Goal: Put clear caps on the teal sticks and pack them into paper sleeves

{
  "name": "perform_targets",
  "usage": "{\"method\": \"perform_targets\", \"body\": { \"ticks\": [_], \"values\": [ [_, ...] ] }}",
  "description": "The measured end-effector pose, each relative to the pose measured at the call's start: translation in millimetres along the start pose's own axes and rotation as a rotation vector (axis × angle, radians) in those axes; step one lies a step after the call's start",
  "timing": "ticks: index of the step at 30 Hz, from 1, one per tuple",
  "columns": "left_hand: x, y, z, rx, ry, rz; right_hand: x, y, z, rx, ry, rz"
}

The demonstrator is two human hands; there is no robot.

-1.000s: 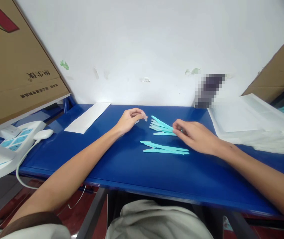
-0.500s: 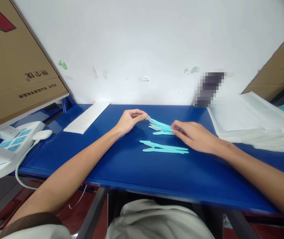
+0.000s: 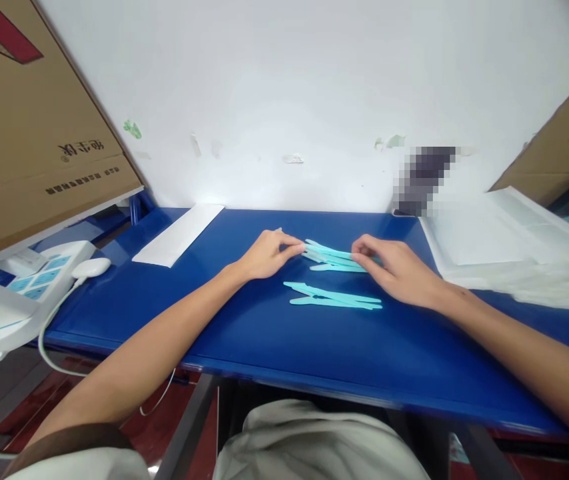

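Observation:
My right hand [image 3: 389, 267] is closed, its thumb and fingers pinching the handle end of a slim turquoise eyebrow razor [image 3: 329, 250] in a small overlapping bunch. My left hand [image 3: 272, 253] is pinched at the bunch's left end, fingertips touching the pale tips there. Behind its knuckles pokes a small whitish piece [image 3: 278, 230], apparently a clear blade cap; most of it is hidden by the fingers. Nearer me, several more turquoise razors [image 3: 334, 297] lie crossed on the blue table [image 3: 284, 347], apart from both hands.
A white strip [image 3: 179, 235] lies at the back left. On the left are a white power strip [image 3: 39, 287] with a cabled plug and a large cardboard box [image 3: 39, 133]. Clear plastic bags [image 3: 524, 247] are stacked on the right, beside a blurred dark object [image 3: 424, 180] against the white wall.
My left hand has turned and shifted slightly down; the pale piece at its fingertips now shows behind its knuckles. My right hand stays on the bunch. The view has shifted a little.

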State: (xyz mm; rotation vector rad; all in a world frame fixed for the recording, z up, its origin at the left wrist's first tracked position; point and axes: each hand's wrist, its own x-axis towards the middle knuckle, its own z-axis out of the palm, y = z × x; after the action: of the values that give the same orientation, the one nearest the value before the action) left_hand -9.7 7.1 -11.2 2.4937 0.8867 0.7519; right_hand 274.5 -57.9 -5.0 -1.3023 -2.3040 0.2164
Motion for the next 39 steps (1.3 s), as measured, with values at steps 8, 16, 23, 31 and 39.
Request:
{"method": "perform_targets", "body": {
  "ticks": [8, 16, 23, 31, 39],
  "values": [
    [0.5, 2.3, -0.5, 0.357, 0.005, 0.113, 2.5, 2.9, 0.8, -0.038, 0.043, 0.036],
    [-2.9, -22.6, -22.7, 0.628, 0.028, -0.102, 4.5, 13.8, 6.2, -0.089, 0.050, 0.058],
    [-3.2, -27.7, -27.8, 0.715, -0.110, -0.142, 1.5, 3.8, 3.5, -0.111, -0.020, -0.046],
    [-3.3, -25.4, -26.7, 0.629, -0.194, -0.048, -7.5, -33.8, 5.7, -0.019, -0.314, -0.192],
    [-2.6, -26.0, -26.6, 0.532, -0.208, -0.119, -3.6, -22.1, 11.4, 0.040, -0.244, -0.200]
  ]
}}
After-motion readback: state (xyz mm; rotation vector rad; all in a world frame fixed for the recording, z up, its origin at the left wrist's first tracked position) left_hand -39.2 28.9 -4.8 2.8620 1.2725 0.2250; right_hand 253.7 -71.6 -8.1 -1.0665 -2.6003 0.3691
